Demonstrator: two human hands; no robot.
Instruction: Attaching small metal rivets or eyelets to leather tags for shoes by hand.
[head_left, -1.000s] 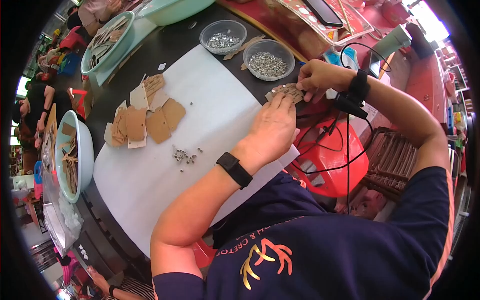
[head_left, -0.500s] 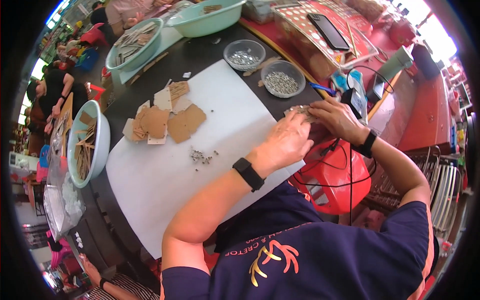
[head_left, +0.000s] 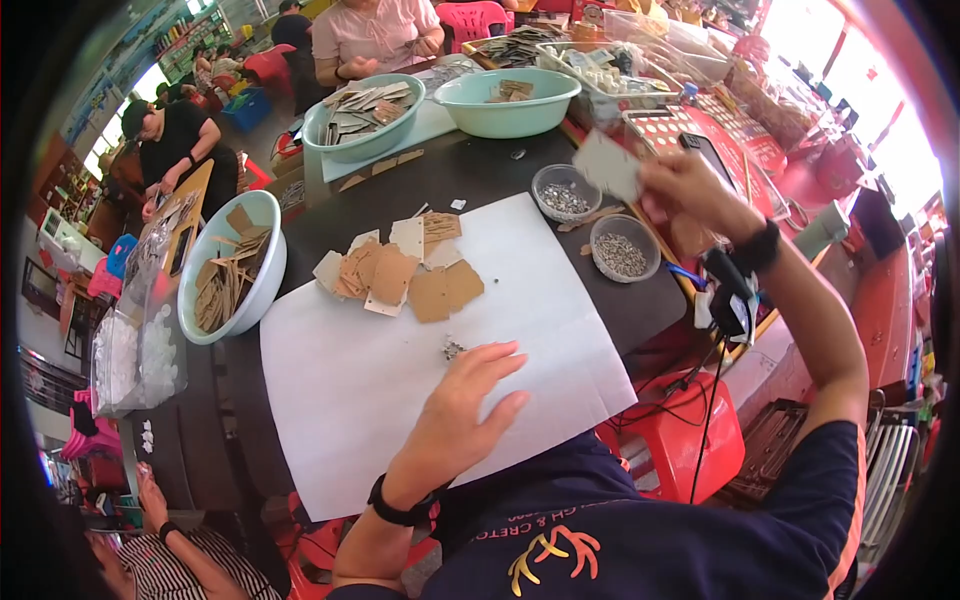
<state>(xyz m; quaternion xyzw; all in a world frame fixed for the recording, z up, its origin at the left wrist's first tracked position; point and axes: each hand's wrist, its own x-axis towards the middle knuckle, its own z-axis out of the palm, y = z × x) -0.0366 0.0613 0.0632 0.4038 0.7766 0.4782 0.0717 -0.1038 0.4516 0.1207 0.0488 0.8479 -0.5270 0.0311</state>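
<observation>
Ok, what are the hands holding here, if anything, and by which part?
The right hand holds a pale card piece by its right-hand edge. The left hand, open over the white sheet, holds nothing.

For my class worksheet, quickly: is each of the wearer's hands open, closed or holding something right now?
Left hand: open, nothing visible in it.
Right hand: closed, holding a pale card.
</observation>
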